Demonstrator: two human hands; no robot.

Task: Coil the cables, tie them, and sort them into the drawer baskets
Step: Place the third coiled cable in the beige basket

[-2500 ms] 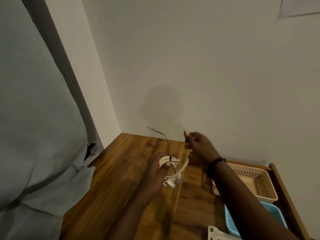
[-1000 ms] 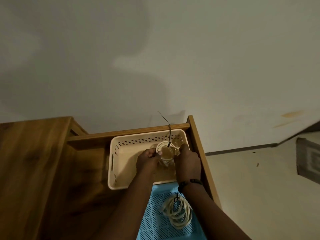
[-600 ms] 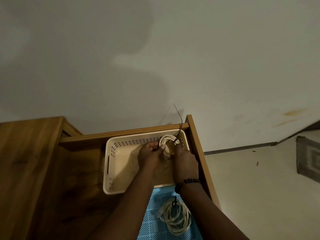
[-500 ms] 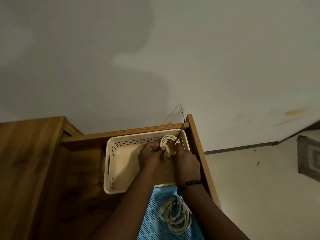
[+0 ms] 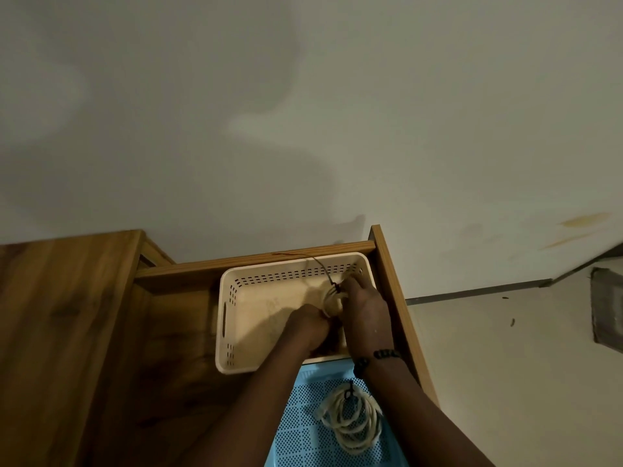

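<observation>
Both of my hands are down inside the beige perforated basket at the far end of the open wooden drawer. My left hand and my right hand hold a small white coiled cable between them near the basket's right side. A thin dark tie is knotted on the coil, and its loose end trails up over the basket's far rim. Closer to me, a blue perforated basket holds a thicker white coiled cable bound with a dark tie.
A wooden tabletop lies to the left of the drawer. A pale wall rises behind it. The floor shows to the right, with a dark object at the frame's right edge.
My hands carried the small coil from above the tabletop to the beige basket and have lowered it deeper inside. The tie's loose end now droops over the far rim.
</observation>
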